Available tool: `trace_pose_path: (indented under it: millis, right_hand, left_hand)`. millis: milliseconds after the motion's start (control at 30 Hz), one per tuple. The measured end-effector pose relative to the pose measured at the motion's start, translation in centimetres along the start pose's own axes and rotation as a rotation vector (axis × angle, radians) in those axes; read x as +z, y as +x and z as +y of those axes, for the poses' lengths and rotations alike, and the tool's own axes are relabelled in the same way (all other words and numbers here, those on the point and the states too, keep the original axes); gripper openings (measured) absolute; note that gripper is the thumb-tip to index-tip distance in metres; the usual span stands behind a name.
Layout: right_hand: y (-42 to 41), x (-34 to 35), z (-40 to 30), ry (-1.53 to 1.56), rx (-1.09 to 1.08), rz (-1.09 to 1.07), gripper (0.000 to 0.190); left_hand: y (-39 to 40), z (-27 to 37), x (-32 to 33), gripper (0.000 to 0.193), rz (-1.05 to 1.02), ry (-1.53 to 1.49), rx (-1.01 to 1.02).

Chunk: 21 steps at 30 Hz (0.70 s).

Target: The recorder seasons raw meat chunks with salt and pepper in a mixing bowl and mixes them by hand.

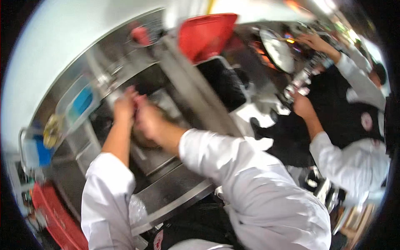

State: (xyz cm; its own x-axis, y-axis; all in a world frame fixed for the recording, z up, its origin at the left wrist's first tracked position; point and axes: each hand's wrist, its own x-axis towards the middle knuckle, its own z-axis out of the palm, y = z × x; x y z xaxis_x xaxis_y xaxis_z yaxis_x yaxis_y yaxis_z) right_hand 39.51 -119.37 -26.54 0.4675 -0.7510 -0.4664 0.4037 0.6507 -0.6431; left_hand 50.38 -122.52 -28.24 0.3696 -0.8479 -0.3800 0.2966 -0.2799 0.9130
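Note:
Both my hands are close together over a stainless steel sink (156, 164), just past the faucet (106, 82). My left hand (124, 103) has its fingers curled near the faucet's spout. Beside it, my right hand (151, 120) is blurred by motion, its fingertips meeting those of the left. A pinkish patch shows where the fingers meet; whether it is skin or a held thing I cannot tell. Beneath my hands, a blurred round, brownish shape is partly hidden in the basin.
A clear plastic tub (68, 111) with something blue stands left of the sink, near a yellow scrubber (52, 131). A red plastic container (206, 36) sits beyond the sink. At right, a co-worker's hand (303, 104) and other hand are near a pan (276, 51) over lit burners.

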Motion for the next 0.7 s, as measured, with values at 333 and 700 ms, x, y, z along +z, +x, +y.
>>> trace_pose_path:
  millis: [333, 700]
  right_hand:
    - [8.0, -8.0, -6.5, -0.543, -0.380, 0.324, 0.060]
    - [3.9, 4.2, -1.1, -0.494, -0.428, 0.145, 0.050]
  left_hand:
    - [-7.8, 1.3, 13.2, 0.042, -0.377, -0.368, -0.092]
    - [-1.6, 0.8, 3.1, 0.032, -0.263, -0.435, -0.091]
